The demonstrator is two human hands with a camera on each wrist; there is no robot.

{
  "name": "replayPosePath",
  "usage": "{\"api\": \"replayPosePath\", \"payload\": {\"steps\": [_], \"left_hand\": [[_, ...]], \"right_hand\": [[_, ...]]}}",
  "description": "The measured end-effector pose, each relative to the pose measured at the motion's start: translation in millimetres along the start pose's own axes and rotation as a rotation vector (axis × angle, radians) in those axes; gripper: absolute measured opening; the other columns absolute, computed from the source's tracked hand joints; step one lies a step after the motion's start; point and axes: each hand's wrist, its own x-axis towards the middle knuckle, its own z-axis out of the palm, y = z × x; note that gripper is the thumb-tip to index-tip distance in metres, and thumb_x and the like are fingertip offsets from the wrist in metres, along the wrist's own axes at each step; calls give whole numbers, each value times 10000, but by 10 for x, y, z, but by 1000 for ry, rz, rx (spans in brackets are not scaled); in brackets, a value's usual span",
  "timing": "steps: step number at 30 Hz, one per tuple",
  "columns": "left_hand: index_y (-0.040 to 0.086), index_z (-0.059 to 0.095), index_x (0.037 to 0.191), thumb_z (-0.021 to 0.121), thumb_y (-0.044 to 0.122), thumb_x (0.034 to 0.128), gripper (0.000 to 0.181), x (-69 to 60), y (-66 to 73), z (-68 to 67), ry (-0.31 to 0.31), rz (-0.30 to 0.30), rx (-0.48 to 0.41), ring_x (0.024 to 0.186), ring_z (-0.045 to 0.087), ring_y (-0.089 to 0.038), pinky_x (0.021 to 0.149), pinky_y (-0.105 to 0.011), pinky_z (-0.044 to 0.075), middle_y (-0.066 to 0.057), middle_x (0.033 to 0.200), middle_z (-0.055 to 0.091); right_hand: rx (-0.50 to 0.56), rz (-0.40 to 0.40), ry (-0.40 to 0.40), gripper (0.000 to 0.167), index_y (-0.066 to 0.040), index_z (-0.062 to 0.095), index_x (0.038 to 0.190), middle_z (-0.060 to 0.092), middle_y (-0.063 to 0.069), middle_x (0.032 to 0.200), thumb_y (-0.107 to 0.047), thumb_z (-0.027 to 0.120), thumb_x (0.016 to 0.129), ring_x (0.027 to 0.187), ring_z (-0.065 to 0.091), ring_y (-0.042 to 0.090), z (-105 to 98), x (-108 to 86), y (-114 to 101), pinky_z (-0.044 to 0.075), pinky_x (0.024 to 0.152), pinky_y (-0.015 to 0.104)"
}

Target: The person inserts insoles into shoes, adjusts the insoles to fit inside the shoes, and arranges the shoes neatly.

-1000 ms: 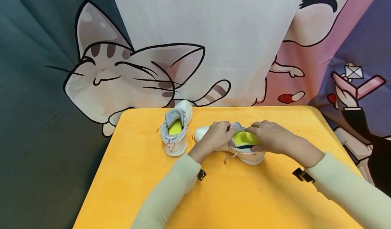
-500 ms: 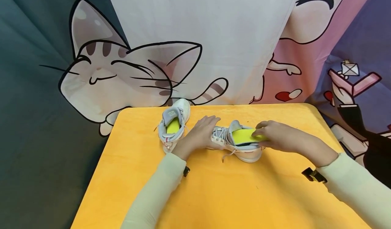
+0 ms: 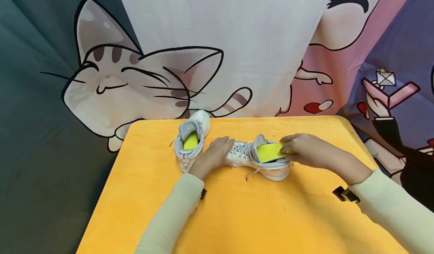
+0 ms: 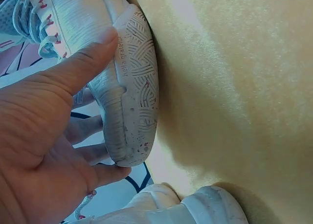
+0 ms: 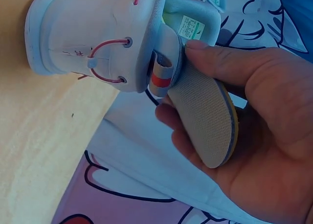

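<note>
A white sneaker with pale blue laces [image 3: 241,148] lies lengthwise on the yellow table, its toe to the left. My left hand [image 3: 215,152] holds that toe; in the left wrist view the thumb presses the sole's side edge [image 4: 132,87] and the fingers wrap the far side. A yellow-green insole [image 3: 269,153] sits partly inside the shoe, its heel end sticking out over the collar. Thumb and fingers of my right hand [image 3: 306,150] pinch that end. From the right wrist, the insole's grey woven underside [image 5: 205,116] shows beside the heel's pull tab [image 5: 160,77].
The matching sneaker [image 3: 184,158] stands just left of my left hand, toe towards the back, with a yellow-green insole [image 3: 191,141] inside. Behind the yellow table [image 3: 244,216] hangs a cartoon-printed cloth [image 3: 251,28].
My left hand has left the shoe's opening and moved left onto the toe. My right hand has shifted slightly right, and more of the insole now shows above the collar.
</note>
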Motion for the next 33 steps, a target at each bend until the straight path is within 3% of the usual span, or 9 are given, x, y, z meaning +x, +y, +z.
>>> {"api": "replayPosePath", "payload": {"steps": [8, 20, 33], "left_hand": [[128, 382, 1589, 827, 364, 878, 871, 3, -15, 11, -4, -4, -25, 1516, 328, -386, 1249, -525, 271, -161, 1645, 350], [133, 377, 1590, 813, 380, 892, 859, -7, 5, 2, -20, -16, -19, 1505, 343, -381, 1246, -525, 276, -159, 1633, 367], [144, 421, 1558, 841, 393, 865, 848, 19, -4, -8, -12, -18, -12, 1459, 413, -370, 1215, -535, 334, -139, 1585, 438]], "right_hand": [[71, -27, 27, 159, -110, 823, 1004, 709, 221, 1247, -61, 826, 853, 1118, 705, 374, 15, 27, 51, 618, 816, 394], [110, -33, 59, 126, -113, 824, 994, 701, 204, 1273, -87, 814, 872, 1122, 693, 376, 120, 52, 105, 601, 850, 437], [122, 50, 33, 81, -138, 829, 956, 694, 206, 1286, -110, 806, 883, 1151, 675, 409, 273, 148, 76, 577, 909, 515]]}}
